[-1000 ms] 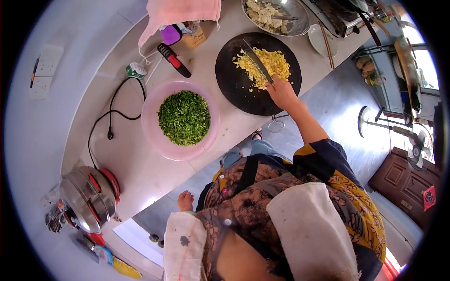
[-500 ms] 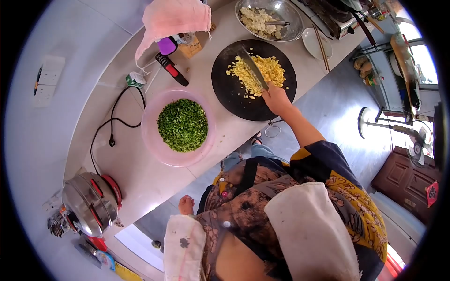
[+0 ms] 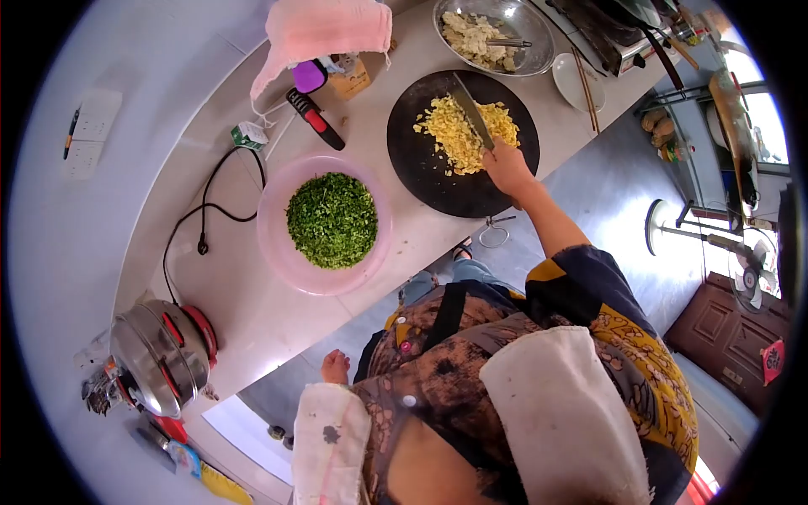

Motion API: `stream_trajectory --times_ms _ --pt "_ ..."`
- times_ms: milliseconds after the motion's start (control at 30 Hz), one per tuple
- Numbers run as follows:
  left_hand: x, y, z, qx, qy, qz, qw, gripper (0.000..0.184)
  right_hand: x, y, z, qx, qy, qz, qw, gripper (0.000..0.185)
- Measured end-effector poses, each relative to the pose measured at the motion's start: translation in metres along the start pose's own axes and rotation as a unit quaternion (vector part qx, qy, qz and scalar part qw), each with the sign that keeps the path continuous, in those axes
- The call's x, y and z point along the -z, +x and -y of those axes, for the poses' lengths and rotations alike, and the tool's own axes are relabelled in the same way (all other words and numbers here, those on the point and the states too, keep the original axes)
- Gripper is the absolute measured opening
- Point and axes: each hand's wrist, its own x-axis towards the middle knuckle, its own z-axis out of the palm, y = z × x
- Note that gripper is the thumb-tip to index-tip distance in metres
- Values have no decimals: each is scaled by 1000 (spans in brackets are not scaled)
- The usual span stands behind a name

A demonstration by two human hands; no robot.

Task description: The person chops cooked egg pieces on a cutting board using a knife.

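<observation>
My right hand (image 3: 507, 170) is wrapped round the handle of a kitchen knife (image 3: 473, 111). The blade lies over chopped yellow egg (image 3: 454, 139), which is spread on a round black cutting board (image 3: 421, 172). Well away from the counter items, my left hand (image 3: 335, 367) hangs low beside my body with its fingers curled in, and nothing shows in it. To the left of the board stands a pink bowl (image 3: 278, 261) holding finely chopped greens (image 3: 332, 220).
A metal bowl (image 3: 539, 55) of pale food and a white plate (image 3: 572, 84) with chopsticks (image 3: 587, 88) sit behind the board. A black-and-red handled tool (image 3: 316, 120), a black cord (image 3: 204, 210) and a steel pot (image 3: 160, 358) are farther left. A fan (image 3: 747, 273) stands right.
The knife has shifted slightly over the egg, and its blade now points a little more steeply away from me. My left hand stays low at my side. The whole view has moved slightly.
</observation>
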Motion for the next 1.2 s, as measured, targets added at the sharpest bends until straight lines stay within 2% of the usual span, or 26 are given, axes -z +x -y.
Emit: stream_trajectory --times_ms 100,200,300,500,600,733,833,933,1000,1200 --pt "5 7 6 8 -14 18 1000 23 13 -10 22 15 1 -15 1000 30" --pt "-2 3 -1 8 -4 14 1000 23 -14 2 10 31 -45 16 998 31" --pt "-4 4 -2 8 -34 12 999 23 -22 3 5 2 -14 21 1000 31" --pt "-2 4 1 2 -17 9 1000 24 -2 -12 27 59 -9 9 998 29" --pt "-1 4 2 6 -12 12 1000 24 -8 -12 34 44 -16 55 997 28" --pt "1 0 1 5 -17 6 1000 24 -31 -8 23 45 -25 50 997 28" --pt "4 8 3 12 -4 34 999 24 -25 -6 23 53 -26 55 997 29" --pt "-4 -4 -4 12 -37 -8 999 23 -24 -14 30 56 -4 52 997 29" --pt "-3 -5 -1 3 -45 9 999 23 -15 -21 36 52 9 52 997 29" --pt "1 6 17 5 -41 12 999 22 -26 -9 29 62 -45 84 993 29"
